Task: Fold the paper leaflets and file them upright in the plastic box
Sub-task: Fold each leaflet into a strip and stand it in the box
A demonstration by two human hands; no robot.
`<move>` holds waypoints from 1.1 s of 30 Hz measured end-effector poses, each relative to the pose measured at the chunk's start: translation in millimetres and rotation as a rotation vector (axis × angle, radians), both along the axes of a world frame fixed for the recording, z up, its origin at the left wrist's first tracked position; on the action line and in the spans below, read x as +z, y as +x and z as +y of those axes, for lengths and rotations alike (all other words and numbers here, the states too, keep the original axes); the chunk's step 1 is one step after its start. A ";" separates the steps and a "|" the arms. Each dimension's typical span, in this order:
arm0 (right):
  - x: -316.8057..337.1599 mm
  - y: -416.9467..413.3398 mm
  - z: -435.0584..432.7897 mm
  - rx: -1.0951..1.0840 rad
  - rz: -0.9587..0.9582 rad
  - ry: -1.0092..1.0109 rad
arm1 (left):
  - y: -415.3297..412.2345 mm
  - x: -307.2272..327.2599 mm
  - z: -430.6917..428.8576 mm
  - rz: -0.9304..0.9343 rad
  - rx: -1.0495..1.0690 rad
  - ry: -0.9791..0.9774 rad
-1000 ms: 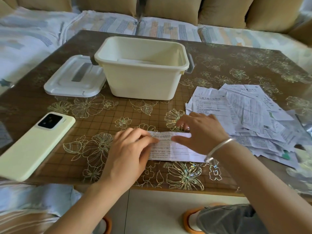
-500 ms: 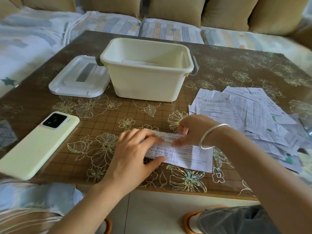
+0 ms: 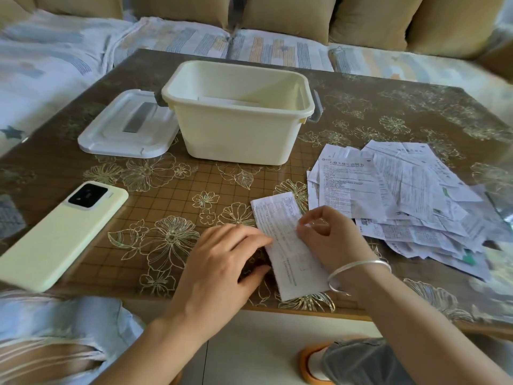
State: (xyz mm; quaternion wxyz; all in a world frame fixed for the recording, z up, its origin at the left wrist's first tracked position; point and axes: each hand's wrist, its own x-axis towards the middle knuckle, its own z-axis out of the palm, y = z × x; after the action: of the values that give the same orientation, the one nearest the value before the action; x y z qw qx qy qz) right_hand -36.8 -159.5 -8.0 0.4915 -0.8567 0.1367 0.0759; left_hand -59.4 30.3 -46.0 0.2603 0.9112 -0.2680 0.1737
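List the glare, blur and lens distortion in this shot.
Head view: light glares off the glossy table at the right edge, washing out part of the leaflet pile; the wide-angle lens bows the table edges; the sleeve at bottom left is smeared; the folded leaflet is evenly lit, its print too soft to read.

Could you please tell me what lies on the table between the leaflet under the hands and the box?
Only bare flower-patterned table lies between the leaflet and the box, as the head view shows.
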 end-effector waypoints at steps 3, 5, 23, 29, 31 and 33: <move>-3.0 -9.1 8.5 0.044 -0.038 -0.015 | 1.4 -2.9 1.8 -0.032 0.017 -0.008; 0.7 -15.0 7.7 0.145 -0.069 -0.130 | 2.6 -5.1 7.2 -0.047 0.039 -0.020; -9.2 -26.5 4.9 0.170 -0.155 -0.594 | 11.8 4.8 -0.3 0.153 0.229 -0.149; -6.5 -30.1 9.1 0.158 -0.178 -0.622 | 14.2 -1.3 0.2 0.069 0.244 -0.087; -6.1 -31.6 9.6 0.119 -0.209 -0.603 | 15.4 -2.3 -0.5 0.013 0.210 -0.038; -8.7 -32.8 10.0 0.098 -0.247 -0.603 | 16.3 -2.8 -2.0 -0.050 0.146 0.030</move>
State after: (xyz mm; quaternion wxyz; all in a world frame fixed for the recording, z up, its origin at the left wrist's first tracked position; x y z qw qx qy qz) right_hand -69.5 -149.5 -16.7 0.2241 -0.9720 0.0507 -0.0489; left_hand -43.1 28.3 -48.9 0.2264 0.9275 -0.2099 0.2110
